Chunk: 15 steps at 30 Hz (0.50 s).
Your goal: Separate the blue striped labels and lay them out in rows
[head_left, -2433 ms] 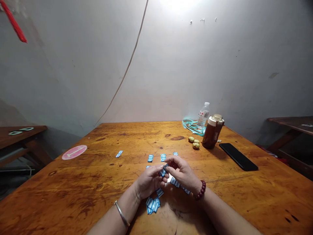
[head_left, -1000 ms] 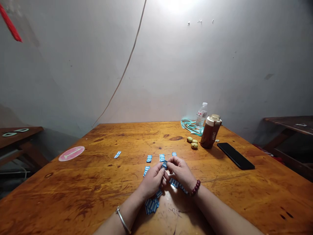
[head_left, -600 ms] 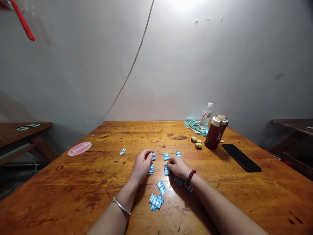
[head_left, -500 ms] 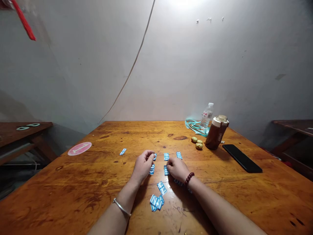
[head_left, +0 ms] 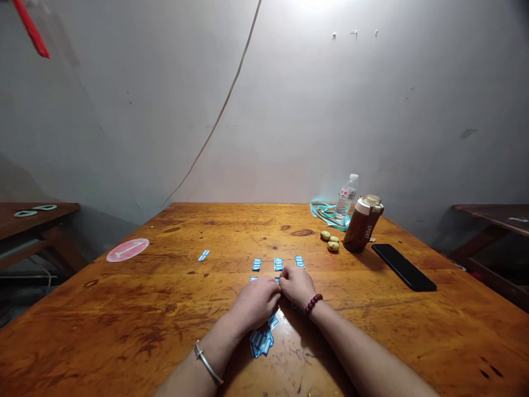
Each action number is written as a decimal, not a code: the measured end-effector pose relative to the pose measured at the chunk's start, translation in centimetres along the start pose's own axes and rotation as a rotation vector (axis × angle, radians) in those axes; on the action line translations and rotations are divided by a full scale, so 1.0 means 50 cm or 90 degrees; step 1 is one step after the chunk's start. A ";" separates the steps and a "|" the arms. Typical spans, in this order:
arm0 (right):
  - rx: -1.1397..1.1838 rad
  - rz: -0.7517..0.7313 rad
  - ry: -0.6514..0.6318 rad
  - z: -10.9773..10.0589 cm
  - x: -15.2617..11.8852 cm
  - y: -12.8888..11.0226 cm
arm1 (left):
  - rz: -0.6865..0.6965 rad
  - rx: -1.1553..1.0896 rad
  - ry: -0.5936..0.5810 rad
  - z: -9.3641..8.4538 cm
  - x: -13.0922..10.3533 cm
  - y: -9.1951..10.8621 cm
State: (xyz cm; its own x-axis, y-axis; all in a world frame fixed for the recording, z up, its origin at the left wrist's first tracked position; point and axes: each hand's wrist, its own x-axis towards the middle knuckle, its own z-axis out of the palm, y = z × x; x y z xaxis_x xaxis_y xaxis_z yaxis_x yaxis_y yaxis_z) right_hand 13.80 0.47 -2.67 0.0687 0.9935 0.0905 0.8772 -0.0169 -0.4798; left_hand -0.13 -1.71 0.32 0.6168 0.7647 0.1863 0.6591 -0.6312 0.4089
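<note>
Blue-and-white stickers or small cards lie on the wooden table (head_left: 165,309) in short stacks. In the far row are a left stack (head_left: 257,264), a middle stack (head_left: 278,264) and a right stack (head_left: 300,261). My left hand (head_left: 257,300) and my right hand (head_left: 296,286) meet fingertip to fingertip over a nearer stack, mostly covered by them. Both hands have their fingers drawn together in a pinch; what is between them is hidden. A loose overlapping pile (head_left: 261,343) lies below my left hand, and a single piece (head_left: 204,255) lies off to the left.
On the right stand a brown sport bottle (head_left: 362,226) and a clear water bottle (head_left: 347,197), by a teal strap (head_left: 326,214). Several small yellowish fruits (head_left: 333,246) and a black phone (head_left: 403,267) lie there too. A pink round disc (head_left: 128,250) is at the left edge.
My left hand has come from the far left stack toward me and to the right, meeting my right hand. The far left stack is now uncovered. The view has shifted slightly.
</note>
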 end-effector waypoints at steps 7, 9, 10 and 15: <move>0.016 -0.010 -0.025 0.003 0.004 0.008 | 0.003 0.060 -0.049 0.002 0.000 0.000; 0.014 -0.018 -0.020 0.006 0.003 0.006 | 0.002 0.072 -0.052 0.002 0.001 0.001; 0.016 -0.023 -0.015 0.007 0.003 0.005 | 0.001 0.076 -0.053 0.002 0.002 0.002; 0.175 -0.089 -0.077 -0.026 0.002 0.022 | -0.017 0.063 -0.058 -0.002 0.006 0.008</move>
State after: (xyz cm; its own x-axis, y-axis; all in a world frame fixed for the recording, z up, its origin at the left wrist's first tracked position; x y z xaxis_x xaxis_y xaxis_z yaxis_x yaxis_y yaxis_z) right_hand 15.38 0.38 -2.04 -0.1152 0.9904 0.0758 0.7123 0.1355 -0.6887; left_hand 0.27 -1.73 0.65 0.6314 0.7698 0.0930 0.7126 -0.6234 0.3219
